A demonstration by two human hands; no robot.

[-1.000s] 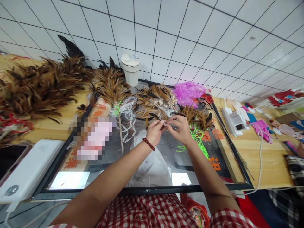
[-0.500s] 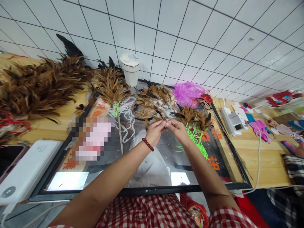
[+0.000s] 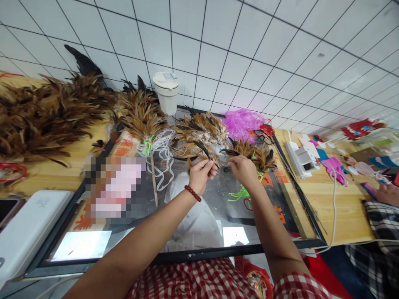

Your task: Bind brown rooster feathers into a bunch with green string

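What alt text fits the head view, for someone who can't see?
A person's left hand pinches what looks like a dark feather above a black-framed panel; the right hand is apart from it. Behind are brown feathers, pink plastic and a white cup.

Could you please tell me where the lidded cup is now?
In the head view, the lidded cup stands left of centre, beside a brown feather bunch, near the tiled wall.
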